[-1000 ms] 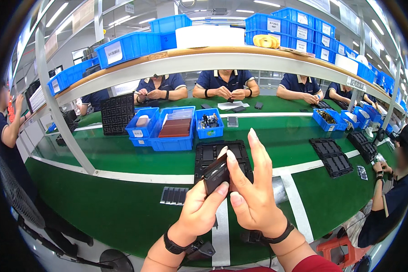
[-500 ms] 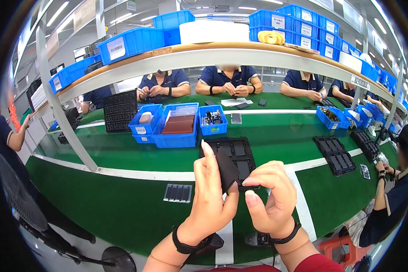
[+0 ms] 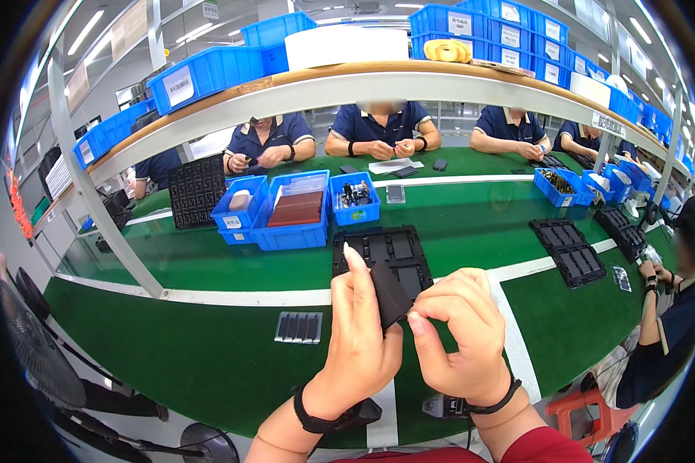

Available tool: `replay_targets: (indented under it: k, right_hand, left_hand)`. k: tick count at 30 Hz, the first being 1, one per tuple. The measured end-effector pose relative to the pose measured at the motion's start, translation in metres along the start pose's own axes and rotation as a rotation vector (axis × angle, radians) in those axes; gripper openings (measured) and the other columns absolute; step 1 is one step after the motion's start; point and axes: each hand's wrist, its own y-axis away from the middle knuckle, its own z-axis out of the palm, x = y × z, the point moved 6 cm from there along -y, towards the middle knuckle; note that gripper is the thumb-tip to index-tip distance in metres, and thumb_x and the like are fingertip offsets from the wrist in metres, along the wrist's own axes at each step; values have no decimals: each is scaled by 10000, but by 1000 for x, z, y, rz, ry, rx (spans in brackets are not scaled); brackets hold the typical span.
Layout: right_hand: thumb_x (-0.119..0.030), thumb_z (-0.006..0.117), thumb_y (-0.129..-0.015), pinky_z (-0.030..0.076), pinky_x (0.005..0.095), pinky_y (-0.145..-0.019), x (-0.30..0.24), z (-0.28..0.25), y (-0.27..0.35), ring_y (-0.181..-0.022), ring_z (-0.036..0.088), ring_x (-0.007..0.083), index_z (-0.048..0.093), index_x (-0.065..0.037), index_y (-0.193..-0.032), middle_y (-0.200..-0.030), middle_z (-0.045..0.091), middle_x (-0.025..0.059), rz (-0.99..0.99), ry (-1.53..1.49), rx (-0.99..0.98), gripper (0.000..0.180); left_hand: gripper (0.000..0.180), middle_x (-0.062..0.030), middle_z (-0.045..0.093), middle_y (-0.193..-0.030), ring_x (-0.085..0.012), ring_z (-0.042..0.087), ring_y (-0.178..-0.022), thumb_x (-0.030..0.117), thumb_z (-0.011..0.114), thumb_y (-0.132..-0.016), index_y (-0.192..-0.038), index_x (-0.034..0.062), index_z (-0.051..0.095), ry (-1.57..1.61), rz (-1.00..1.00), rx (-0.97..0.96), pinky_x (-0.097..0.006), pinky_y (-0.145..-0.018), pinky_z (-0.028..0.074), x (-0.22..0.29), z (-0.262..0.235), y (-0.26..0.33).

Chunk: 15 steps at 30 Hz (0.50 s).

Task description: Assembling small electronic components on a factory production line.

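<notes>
My left hand point(image 3: 361, 332) holds a flat black rectangular piece point(image 3: 391, 294) tilted up between its fingers and thumb. At the piece's lower right corner, my right hand point(image 3: 463, 328) has thumb and forefinger pinched together; whatever lies between those fingertips is too small to make out. Just beyond both hands a black compartment tray point(image 3: 363, 245) rests on the green table, partly covered by the piece. Left of my left hand lies a small clear sheet with several dark strips point(image 3: 298, 328).
Blue bins hold brown sheets point(image 3: 299, 209) and small metal parts point(image 3: 354, 196). A shelf point(image 3: 286, 91) with blue boxes crosses above the table. More black trays point(image 3: 567, 252) lie at right, beside a seated co-worker point(image 3: 668, 309). Other people work across the table.
My right thumb and forefinger have come together at the piece's corner, where they were apart before. The view has shifted slightly, and a person at far left has mostly left the picture.
</notes>
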Motion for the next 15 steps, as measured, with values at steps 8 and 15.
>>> replay_targets:
  k: [8,15]
  right_hand:
    - [-1,637,-682,364,331,-668,8,4,-2,-644,527,231,544,-34,-769,-746,571,70,67,-265,-110,132]
    - [-75,726,-651,365,294,-622,22,7,1,-627,514,197,551,-45,-713,-682,559,51,245,-448,-154,188]
  left_hand:
    - [723,-140,401,-943,-229,404,-798,1,490,-804,-1365,-135,55,198,40,-21,-300,-698,384,-1,6,2]
    - [670,-122,413,-893,-204,398,-761,135,456,-882,-1371,-124,77,224,117,-61,-309,-660,384,1,10,2]
